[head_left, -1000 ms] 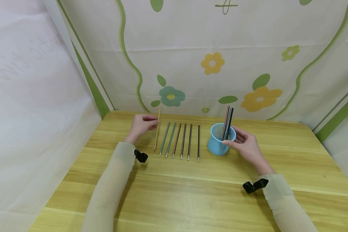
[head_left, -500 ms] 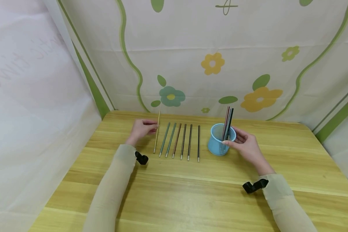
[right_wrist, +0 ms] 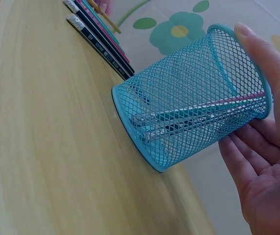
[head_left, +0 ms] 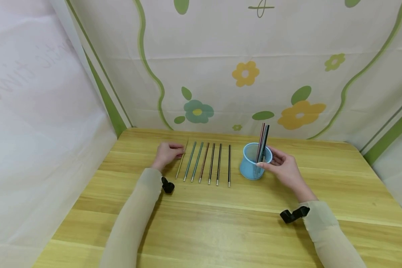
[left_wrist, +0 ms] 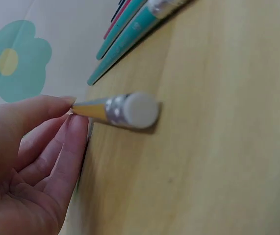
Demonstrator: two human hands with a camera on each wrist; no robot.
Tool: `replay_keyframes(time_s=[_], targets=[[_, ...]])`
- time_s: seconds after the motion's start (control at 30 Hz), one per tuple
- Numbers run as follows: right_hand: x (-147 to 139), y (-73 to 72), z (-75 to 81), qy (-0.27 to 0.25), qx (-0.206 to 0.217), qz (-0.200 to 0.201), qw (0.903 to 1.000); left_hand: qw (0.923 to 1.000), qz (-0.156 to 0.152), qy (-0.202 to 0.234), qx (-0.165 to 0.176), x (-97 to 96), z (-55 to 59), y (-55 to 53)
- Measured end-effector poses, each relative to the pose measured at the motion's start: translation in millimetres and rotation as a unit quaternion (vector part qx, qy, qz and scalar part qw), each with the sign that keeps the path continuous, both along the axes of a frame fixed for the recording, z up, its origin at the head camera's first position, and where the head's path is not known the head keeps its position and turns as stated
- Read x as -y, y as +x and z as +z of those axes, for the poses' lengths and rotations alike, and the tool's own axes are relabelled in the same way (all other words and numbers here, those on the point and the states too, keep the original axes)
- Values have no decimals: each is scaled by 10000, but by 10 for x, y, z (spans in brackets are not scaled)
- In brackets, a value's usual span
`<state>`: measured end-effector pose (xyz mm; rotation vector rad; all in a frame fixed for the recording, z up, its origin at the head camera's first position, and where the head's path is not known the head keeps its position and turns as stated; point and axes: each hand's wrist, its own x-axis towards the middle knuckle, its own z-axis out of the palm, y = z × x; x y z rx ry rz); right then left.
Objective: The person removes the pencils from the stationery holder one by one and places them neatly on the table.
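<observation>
My left hand (head_left: 169, 153) pinches a yellow pencil (head_left: 178, 170) between thumb and fingers at the left end of a row of pencils. In the left wrist view its white eraser end (left_wrist: 140, 110) points toward the camera, close over the table. My right hand (head_left: 284, 169) holds a light blue mesh pencil cup (head_left: 249, 167) by the rim, thumb at the near side and fingers behind. The cup stands upright on the table. Several pencils (head_left: 262, 141) lean inside it, eraser ends down, as the right wrist view shows through the mesh (right_wrist: 179, 88).
Right of the yellow pencil lie two teal pencils (head_left: 189, 163), a dark red pencil (head_left: 204, 162) and three black pencils (head_left: 229, 163), roughly parallel, erasers toward me. The wooden table (head_left: 201, 230) meets a flower-printed curtain (head_left: 221, 44) at the back.
My left hand has brought the yellow pencil down and nearer to me, its lower end shifting slightly left and its tip tilting right. The right hand and cup have stayed in place.
</observation>
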<state>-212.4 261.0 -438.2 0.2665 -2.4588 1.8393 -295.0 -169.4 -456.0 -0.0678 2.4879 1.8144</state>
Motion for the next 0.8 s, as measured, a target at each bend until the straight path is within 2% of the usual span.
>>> replay_keyframes(time_s=[0.23,0.47,0.57,0.8], targets=[[0,-7,-3,8,-23,-3,10000,9989,139,-455,21,-44,40,17],[-2,-6,-10,47,-64,-3,10000,9944,96,-1045,-148,-77,36,20],[-1,-6,-11,52,-77,2,10000,9936,102,-1109,-177,-84,24,18],[1,-7,-12,49,-86,17,9999,9950,175,-986,36,-81,23,17]])
